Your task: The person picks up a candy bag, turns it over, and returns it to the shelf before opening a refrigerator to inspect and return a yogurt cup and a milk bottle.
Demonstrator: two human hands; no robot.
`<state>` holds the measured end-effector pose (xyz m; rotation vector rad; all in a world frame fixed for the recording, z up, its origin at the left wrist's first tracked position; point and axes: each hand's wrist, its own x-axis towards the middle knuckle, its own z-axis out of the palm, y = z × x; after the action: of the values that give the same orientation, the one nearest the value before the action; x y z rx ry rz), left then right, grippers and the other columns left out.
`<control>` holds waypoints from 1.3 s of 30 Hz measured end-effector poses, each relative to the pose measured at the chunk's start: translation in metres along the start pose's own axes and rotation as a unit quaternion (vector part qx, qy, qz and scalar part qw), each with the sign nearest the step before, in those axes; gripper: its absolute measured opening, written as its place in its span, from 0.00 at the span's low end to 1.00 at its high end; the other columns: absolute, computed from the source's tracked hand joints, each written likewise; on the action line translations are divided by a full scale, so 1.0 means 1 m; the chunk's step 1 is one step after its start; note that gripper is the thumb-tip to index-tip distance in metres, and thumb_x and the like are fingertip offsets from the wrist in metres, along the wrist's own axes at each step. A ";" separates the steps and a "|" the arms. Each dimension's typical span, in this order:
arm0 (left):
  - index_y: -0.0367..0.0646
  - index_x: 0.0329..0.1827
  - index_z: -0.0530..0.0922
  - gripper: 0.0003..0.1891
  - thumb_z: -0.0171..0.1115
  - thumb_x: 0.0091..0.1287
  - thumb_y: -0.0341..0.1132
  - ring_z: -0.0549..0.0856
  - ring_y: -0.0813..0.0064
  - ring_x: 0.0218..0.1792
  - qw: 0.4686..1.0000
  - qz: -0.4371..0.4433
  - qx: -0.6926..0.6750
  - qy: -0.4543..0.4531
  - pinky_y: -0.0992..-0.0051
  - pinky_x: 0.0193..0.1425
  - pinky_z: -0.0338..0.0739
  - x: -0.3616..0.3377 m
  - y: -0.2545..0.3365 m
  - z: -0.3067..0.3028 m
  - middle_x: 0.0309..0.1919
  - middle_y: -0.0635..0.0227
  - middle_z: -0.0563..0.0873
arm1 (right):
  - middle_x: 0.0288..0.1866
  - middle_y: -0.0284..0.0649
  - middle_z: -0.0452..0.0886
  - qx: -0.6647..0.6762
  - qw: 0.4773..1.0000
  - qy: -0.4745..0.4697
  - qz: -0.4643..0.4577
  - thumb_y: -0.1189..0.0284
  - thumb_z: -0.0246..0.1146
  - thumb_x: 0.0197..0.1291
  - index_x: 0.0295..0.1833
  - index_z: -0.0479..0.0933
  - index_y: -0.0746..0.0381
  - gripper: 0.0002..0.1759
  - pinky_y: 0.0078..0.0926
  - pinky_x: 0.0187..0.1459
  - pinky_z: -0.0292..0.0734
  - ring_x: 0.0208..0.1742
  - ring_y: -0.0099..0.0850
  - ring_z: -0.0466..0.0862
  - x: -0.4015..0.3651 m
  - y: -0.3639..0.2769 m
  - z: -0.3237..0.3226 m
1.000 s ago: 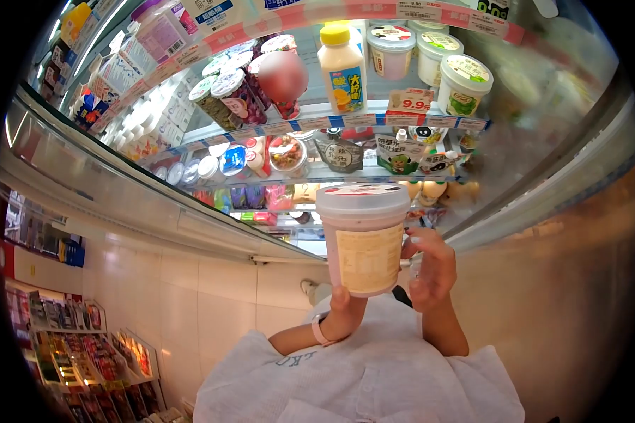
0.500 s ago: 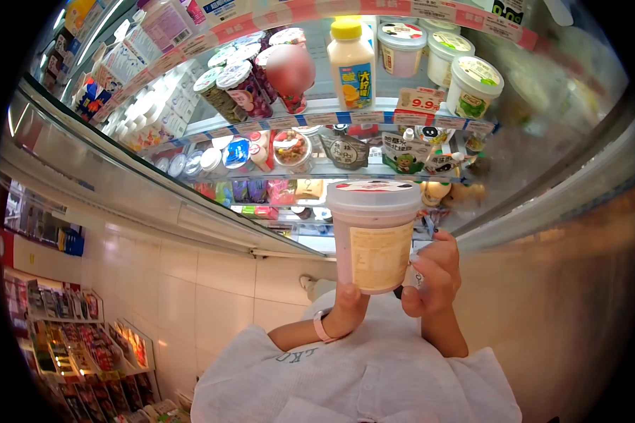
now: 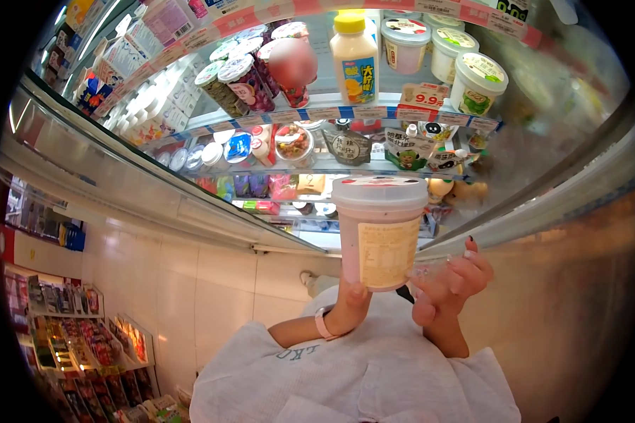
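Note:
A large pink tub (image 3: 351,240) with a translucent lid and a cream label stands upright in front of my chest. My left hand (image 3: 353,299), with a pink band at the wrist, grips it from below at the left, its thumb on the tub's lower edge. Just right of the tub, my right hand (image 3: 457,282) has its fingers curled around a small clear object (image 3: 430,271) that I cannot make out well. Whether that hand touches the tub is unclear.
An open fridge holds a yellow-capped bottle (image 3: 355,60), white tubs (image 3: 478,83), fruit cups (image 3: 247,81) and pouches (image 3: 406,149) on shelves. Glass doors (image 3: 543,190) flank it. At the lower left stands a snack rack (image 3: 85,342) on the tiled floor (image 3: 219,282).
The tub has shifted slightly right and up. My right hand has moved a little right, away from the tub, and its fingers are raised more.

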<state>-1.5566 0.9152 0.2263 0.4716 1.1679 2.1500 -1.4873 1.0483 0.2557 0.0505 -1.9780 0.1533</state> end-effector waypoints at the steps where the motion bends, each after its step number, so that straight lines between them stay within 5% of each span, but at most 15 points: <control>1: 0.43 0.67 0.51 0.49 0.53 0.49 0.68 0.70 0.59 0.59 1.000 -0.005 0.000 -0.001 0.57 0.60 0.66 -0.001 -0.001 -0.002 0.61 0.57 0.65 | 0.43 0.37 0.67 0.024 0.999 0.022 0.013 0.57 0.46 0.57 0.51 0.71 0.46 0.18 0.39 0.52 0.68 0.48 0.35 0.63 0.001 0.000 0.003; 7: 0.41 0.66 0.53 0.49 0.51 0.49 0.68 0.72 0.58 0.55 0.998 0.001 -0.051 0.039 0.59 0.58 0.66 -0.002 -0.008 -0.001 0.58 0.53 0.68 | 0.46 0.47 0.66 0.160 0.959 0.233 0.020 0.63 0.46 0.55 0.54 0.61 0.54 0.19 0.46 0.52 0.68 0.49 0.39 0.66 -0.001 0.002 0.031; 11: 0.37 0.63 0.56 0.48 0.49 0.49 0.68 0.74 0.58 0.53 0.976 -0.013 -0.187 -0.109 0.61 0.59 0.64 0.005 0.006 0.001 0.54 0.51 0.71 | 0.48 0.50 0.67 0.168 0.955 0.239 0.043 0.64 0.49 0.54 0.58 0.55 0.55 0.25 0.45 0.52 0.68 0.49 0.39 0.67 -0.007 0.003 0.029; 14: 0.35 0.62 0.58 0.48 0.46 0.49 0.69 0.73 0.59 0.52 0.971 -0.021 -0.221 -0.085 0.61 0.60 0.62 -0.002 0.003 0.006 0.51 0.54 0.72 | 0.49 0.51 0.67 0.184 0.957 0.221 0.040 0.62 0.48 0.55 0.58 0.55 0.57 0.25 0.45 0.53 0.67 0.49 0.39 0.67 -0.005 0.004 0.027; 16: 0.39 0.66 0.48 0.47 0.58 0.50 0.59 0.68 0.62 0.57 0.989 -0.005 -0.142 -0.029 0.62 0.60 0.63 -0.012 -0.017 -0.009 0.59 0.56 0.63 | 0.50 0.51 0.67 0.226 0.954 0.195 0.034 0.61 0.47 0.56 0.57 0.55 0.59 0.25 0.46 0.54 0.65 0.49 0.39 0.67 -0.002 0.005 0.028; 21: 0.48 0.63 0.46 0.53 0.77 0.38 0.35 0.65 0.63 0.58 0.936 0.236 0.256 0.051 0.63 0.60 0.59 -0.002 -0.005 -0.006 0.58 0.59 0.57 | 0.59 0.49 0.65 0.603 0.719 -0.009 0.345 0.45 0.64 0.44 0.67 0.42 0.61 0.54 0.39 0.59 0.58 0.61 0.38 0.63 -0.002 -0.001 0.032; 23: 0.48 0.59 0.50 0.50 0.78 0.37 0.37 0.65 0.63 0.57 0.846 0.367 0.376 0.089 0.61 0.61 0.57 0.010 0.007 0.003 0.56 0.57 0.60 | 0.63 0.46 0.61 0.600 0.707 -0.118 0.354 0.46 0.70 0.38 0.68 0.41 0.65 0.62 0.35 0.63 0.53 0.64 0.35 0.61 -0.022 0.005 0.036; 25: 0.50 0.57 0.55 0.47 0.79 0.35 0.39 0.66 0.61 0.55 0.746 0.475 0.456 0.105 0.60 0.60 0.56 0.017 0.006 -0.002 0.54 0.54 0.64 | 0.63 0.43 0.62 0.647 0.678 -0.106 0.332 0.56 0.73 0.37 0.66 0.51 0.66 0.55 0.33 0.62 0.57 0.63 0.33 0.63 -0.044 -0.002 0.041; 28: 0.51 0.56 0.58 0.44 0.78 0.36 0.38 0.67 0.62 0.55 0.706 0.496 0.493 0.107 0.60 0.60 0.56 0.012 0.007 -0.001 0.53 0.54 0.66 | 0.62 0.41 0.64 0.728 0.585 -0.081 0.347 0.64 0.75 0.37 0.64 0.55 0.66 0.50 0.31 0.59 0.63 0.61 0.30 0.66 -0.043 -0.009 0.042; 32: 0.53 0.56 0.59 0.44 0.78 0.36 0.38 0.66 0.62 0.56 0.712 0.490 0.489 0.122 0.61 0.60 0.56 0.010 0.003 -0.006 0.53 0.54 0.66 | 0.61 0.39 0.65 0.739 0.508 -0.094 0.433 0.68 0.76 0.35 0.64 0.55 0.65 0.50 0.29 0.58 0.66 0.59 0.28 0.68 -0.033 -0.012 0.036; 33: 0.52 0.57 0.59 0.43 0.77 0.37 0.36 0.65 0.62 0.57 0.725 0.486 0.475 0.108 0.62 0.60 0.57 0.010 0.003 -0.007 0.55 0.54 0.66 | 0.61 0.40 0.66 0.728 0.551 -0.082 0.399 0.68 0.74 0.39 0.64 0.56 0.63 0.47 0.29 0.58 0.66 0.59 0.30 0.69 -0.039 -0.012 0.041; 35: 0.51 0.58 0.58 0.42 0.76 0.39 0.35 0.65 0.60 0.58 0.815 0.432 0.377 0.087 0.62 0.60 0.58 0.017 -0.003 -0.002 0.55 0.54 0.66 | 0.60 0.42 0.66 0.761 0.354 -0.058 0.540 0.67 0.72 0.42 0.64 0.56 0.62 0.44 0.29 0.58 0.66 0.59 0.32 0.69 -0.043 -0.012 0.050; 37: 0.46 0.60 0.56 0.43 0.74 0.43 0.32 0.66 0.61 0.58 0.842 0.416 0.338 0.059 0.64 0.60 0.62 0.027 -0.007 -0.004 0.56 0.55 0.65 | 0.59 0.48 0.67 0.555 0.766 -0.108 0.304 0.68 0.70 0.42 0.62 0.57 0.62 0.42 0.36 0.57 0.65 0.57 0.40 0.71 -0.024 -0.001 0.046; 38: 0.46 0.60 0.56 0.42 0.74 0.43 0.32 0.66 0.61 0.58 0.845 0.416 0.334 0.047 0.65 0.60 0.62 0.031 -0.011 -0.005 0.56 0.55 0.65 | 0.59 0.50 0.68 0.394 0.892 -0.058 0.214 0.68 0.69 0.42 0.61 0.57 0.62 0.40 0.40 0.57 0.64 0.56 0.44 0.72 -0.007 0.003 0.042; 39: 0.46 0.61 0.55 0.42 0.74 0.43 0.32 0.66 0.61 0.58 0.849 0.412 0.329 0.038 0.65 0.60 0.62 0.032 -0.012 -0.005 0.56 0.55 0.65 | 0.57 0.51 0.69 0.410 0.867 -0.096 0.268 0.69 0.69 0.42 0.60 0.57 0.63 0.40 0.44 0.56 0.63 0.55 0.47 0.72 -0.011 0.000 0.044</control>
<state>-1.5786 0.9380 0.2140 1.4165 2.0210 2.3763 -1.5228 1.0420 0.2286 0.0653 -1.9396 1.3924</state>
